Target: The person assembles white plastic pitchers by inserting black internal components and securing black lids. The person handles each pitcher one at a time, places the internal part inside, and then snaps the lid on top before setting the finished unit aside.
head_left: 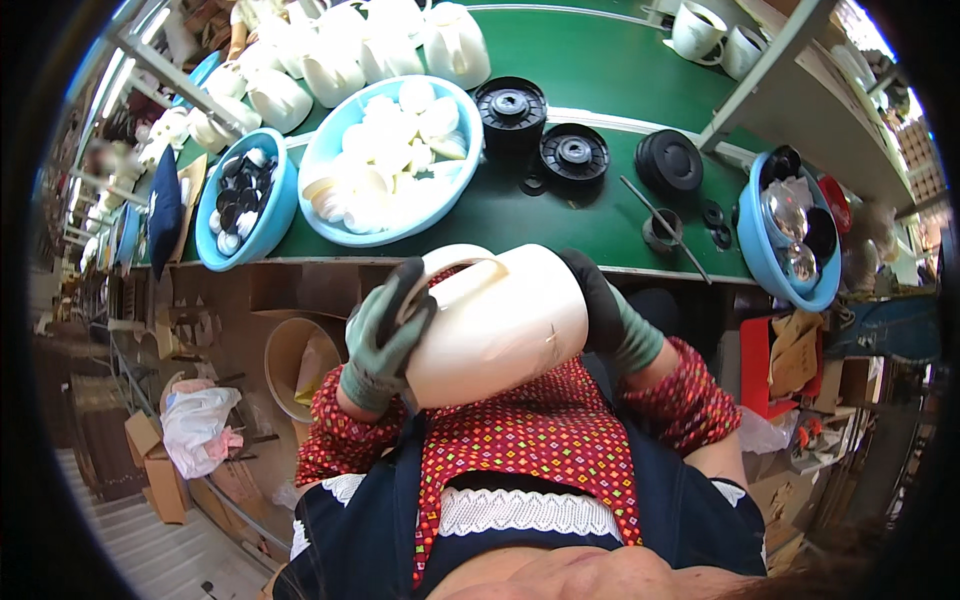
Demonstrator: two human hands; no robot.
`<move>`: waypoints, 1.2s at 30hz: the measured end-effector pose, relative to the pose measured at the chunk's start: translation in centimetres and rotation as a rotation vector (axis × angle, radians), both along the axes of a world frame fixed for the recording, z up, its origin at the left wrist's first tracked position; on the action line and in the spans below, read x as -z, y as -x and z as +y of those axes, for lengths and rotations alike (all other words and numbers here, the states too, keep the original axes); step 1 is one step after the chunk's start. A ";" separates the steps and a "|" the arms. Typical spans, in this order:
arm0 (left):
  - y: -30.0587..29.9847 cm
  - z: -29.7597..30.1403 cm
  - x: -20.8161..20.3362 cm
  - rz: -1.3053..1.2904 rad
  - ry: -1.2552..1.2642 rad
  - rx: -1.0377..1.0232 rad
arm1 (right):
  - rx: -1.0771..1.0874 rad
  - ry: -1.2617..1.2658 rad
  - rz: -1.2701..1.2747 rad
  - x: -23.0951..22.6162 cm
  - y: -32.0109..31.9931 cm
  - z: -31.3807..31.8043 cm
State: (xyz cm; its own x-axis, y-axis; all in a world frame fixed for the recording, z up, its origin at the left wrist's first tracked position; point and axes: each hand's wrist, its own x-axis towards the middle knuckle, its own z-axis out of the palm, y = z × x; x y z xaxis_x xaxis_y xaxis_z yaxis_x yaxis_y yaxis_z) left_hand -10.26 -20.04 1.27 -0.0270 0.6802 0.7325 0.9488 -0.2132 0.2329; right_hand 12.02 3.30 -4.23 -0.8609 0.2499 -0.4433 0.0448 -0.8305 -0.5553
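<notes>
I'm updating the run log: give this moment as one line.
held: white rounded jug body, tilted; gloved left hand: left side; gloved right hand: right end; beyond: green flat bench, large blue round basin

I could read no words, labels, numbers or signs anywhere in view. The white jug (500,335) in front of me bore a thin dark mark on its side, but I could not make it out as a letter or a numeral. A dark blue item (165,228) off to my left showed a small white patch, too small and blurred for me to tell whether it was print.
</notes>
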 end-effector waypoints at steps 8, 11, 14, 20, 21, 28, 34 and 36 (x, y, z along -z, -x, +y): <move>-0.8 -1.5 3.5 -0.994 0.298 0.033 | -0.103 -1.049 0.236 -3.3 -4.0 0.9; -2.2 -1.3 4.7 -1.121 0.317 0.029 | 0.049 -1.283 0.474 -4.5 -2.9 -2.0; -1.9 -0.2 1.5 -0.668 0.322 0.019 | 0.126 -1.235 0.421 -2.4 -2.7 -3.1; -0.7 0.4 -5.0 0.090 0.006 0.079 | -0.035 -2.550 0.154 -1.8 -3.2 -1.3; -0.9 0.0 -5.3 -0.120 0.022 0.044 | -0.118 -3.063 0.041 -3.1 -3.7 -0.7; 0.5 -2.6 3.6 -0.428 0.265 0.212 | 0.142 -1.658 0.528 -7.1 -4.1 -3.6; -1.7 -0.9 -3.5 -0.362 0.171 0.031 | 0.112 -1.600 0.170 -5.6 -3.3 -6.1; -1.8 -0.5 -6.8 0.087 0.052 0.057 | -0.042 -1.957 -0.065 -5.1 -3.8 -6.4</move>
